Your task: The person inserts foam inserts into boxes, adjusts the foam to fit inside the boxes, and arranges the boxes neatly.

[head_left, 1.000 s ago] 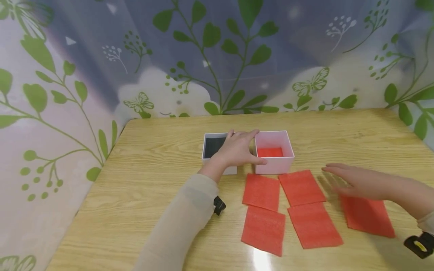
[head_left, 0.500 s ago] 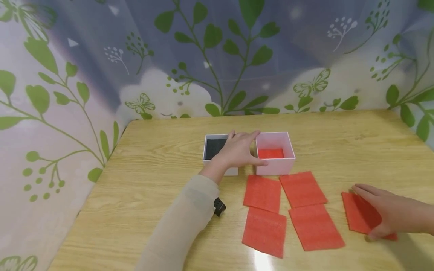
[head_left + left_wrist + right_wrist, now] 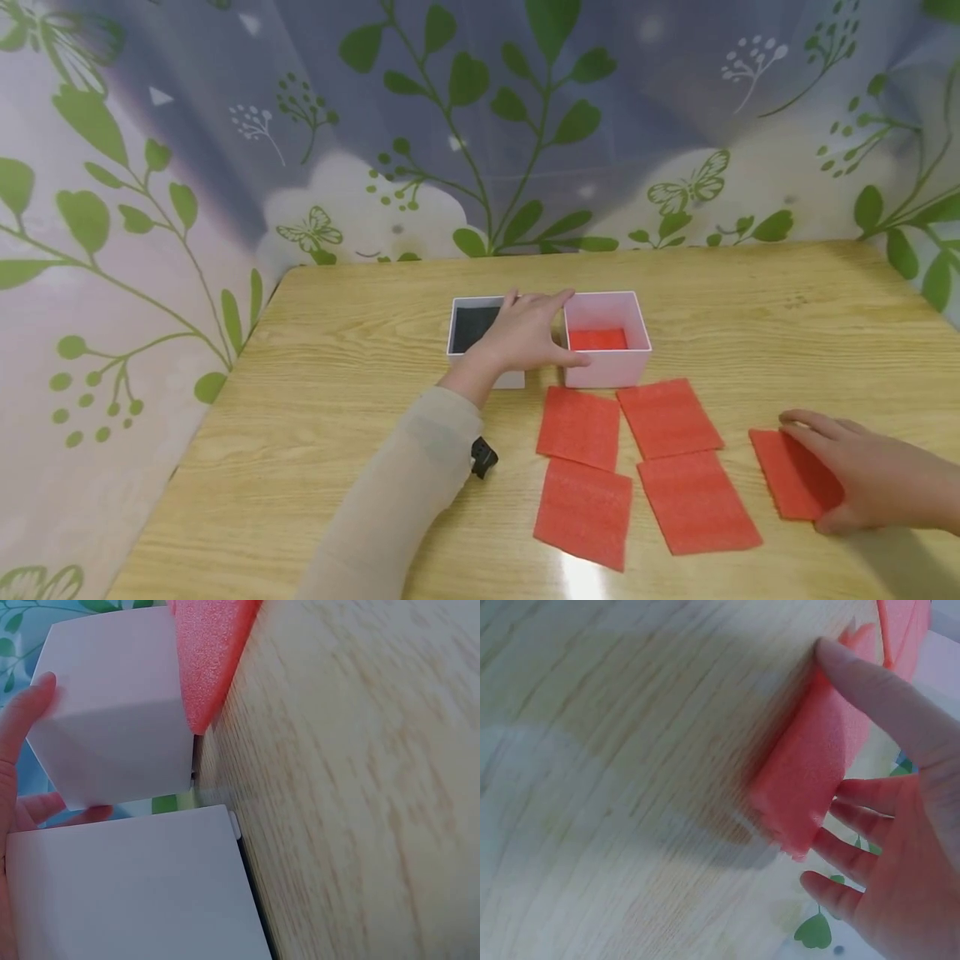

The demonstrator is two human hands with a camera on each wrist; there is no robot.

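Note:
My left hand (image 3: 525,333) holds the near box (image 3: 618,367), pale pink inside and out, by its left side. Its thumb lies on the front face and the index finger reaches the back corner; red material (image 3: 597,339) lies inside. At the right, my right hand (image 3: 873,479) grips a red foam square (image 3: 787,475) by opposite edges, thumb at the near edge and fingers at the far one. In the right wrist view that foam square (image 3: 802,772) looks bowed; its right part is hidden by the hand in the head view.
Left of the pink box stands a white box (image 3: 512,379) with a dark piece (image 3: 472,327) inside, partly behind my left hand. Several more red foam squares (image 3: 581,512) lie flat in front of the boxes. A patterned curtain (image 3: 420,192) backs the wooden table (image 3: 315,433).
My right hand has come down and nearer to me onto the rightmost red foam square, and its fingers have closed on the edges, bowing it. The left hand has stayed on the pink box.

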